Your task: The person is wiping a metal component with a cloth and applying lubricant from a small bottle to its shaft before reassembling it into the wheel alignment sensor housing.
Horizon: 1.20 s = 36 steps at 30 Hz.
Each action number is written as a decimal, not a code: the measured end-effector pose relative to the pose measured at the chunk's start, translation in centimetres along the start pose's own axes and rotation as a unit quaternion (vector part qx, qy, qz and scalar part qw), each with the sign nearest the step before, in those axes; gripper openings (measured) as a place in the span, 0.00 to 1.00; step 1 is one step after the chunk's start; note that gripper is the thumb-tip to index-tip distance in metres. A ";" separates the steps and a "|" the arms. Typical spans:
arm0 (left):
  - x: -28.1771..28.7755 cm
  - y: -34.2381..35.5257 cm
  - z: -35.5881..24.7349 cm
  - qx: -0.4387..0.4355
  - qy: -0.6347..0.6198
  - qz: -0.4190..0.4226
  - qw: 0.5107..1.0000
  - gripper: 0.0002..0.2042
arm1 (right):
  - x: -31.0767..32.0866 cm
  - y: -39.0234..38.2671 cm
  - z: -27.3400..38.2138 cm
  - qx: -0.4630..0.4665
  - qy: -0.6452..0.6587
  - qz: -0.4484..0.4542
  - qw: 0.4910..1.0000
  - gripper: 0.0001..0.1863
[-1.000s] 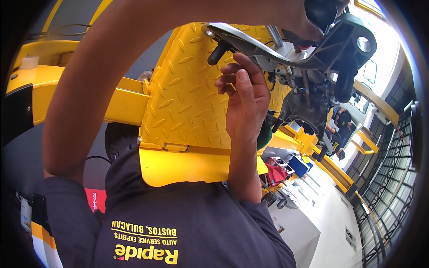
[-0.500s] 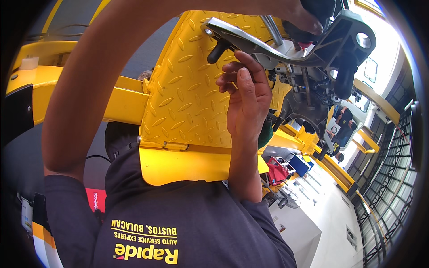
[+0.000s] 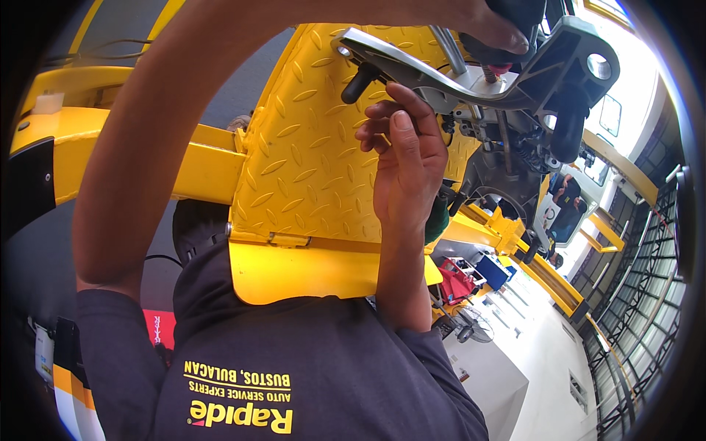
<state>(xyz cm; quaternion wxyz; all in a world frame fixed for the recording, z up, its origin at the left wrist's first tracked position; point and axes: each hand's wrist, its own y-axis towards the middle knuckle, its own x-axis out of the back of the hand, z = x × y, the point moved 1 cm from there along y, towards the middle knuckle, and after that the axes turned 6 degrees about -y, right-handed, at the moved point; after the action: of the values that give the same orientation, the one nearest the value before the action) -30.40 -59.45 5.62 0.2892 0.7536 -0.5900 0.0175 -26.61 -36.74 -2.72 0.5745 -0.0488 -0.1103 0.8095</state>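
Note:
My left hand [image 3: 500, 31] reaches across the top with its fingers around a black rounded knob-like piece [image 3: 482, 50], partly cut off by the upper edge. Below that piece a reddish threaded screw [image 3: 490, 72] runs down to a grey cast metal bracket [image 3: 448, 87], which has holes in its arms. A short black peg [image 3: 360, 82] and a thicker black one [image 3: 569, 126] stick out of the bracket. My right hand [image 3: 408, 162] is raised under it, fingers loosely bent and apart, holding nothing visible. Its index fingertip is at the bracket's lower edge; contact is unclear.
A yellow treadplate panel [image 3: 301, 154] stands behind my right hand, its smooth flap [image 3: 309, 275] close to my torso. A yellow beam [image 3: 195, 158] runs left. Further off are a standing fan [image 3: 471, 325], a red and blue cart [image 3: 460, 283] and another person [image 3: 566, 198].
My left arm has shifted slightly to the right at the elbow. Slightly more of the threaded screw shows under the black piece. My right hand is nearly unchanged.

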 end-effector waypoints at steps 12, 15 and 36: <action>0.3 -0.1 3.2 -0.164 -0.041 -0.005 0.986 0.33 | 0.4 0.0 0.1 0.008 0.008 0.002 1.000 0.18; -1.1 1.2 4.1 -0.124 -0.041 -0.044 0.990 0.30 | 0.6 0.1 0.1 0.005 -0.006 0.017 1.000 0.20; 0.6 0.5 2.0 -0.125 -0.007 -0.009 0.992 0.18 | 0.6 0.1 0.5 0.015 0.001 -0.008 1.000 0.19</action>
<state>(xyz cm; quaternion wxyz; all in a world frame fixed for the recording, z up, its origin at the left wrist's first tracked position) -31.30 -60.89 4.40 0.3769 0.7168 -0.5831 -0.0646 -27.03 -36.24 -2.22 0.5814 -0.0400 -0.0975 0.8067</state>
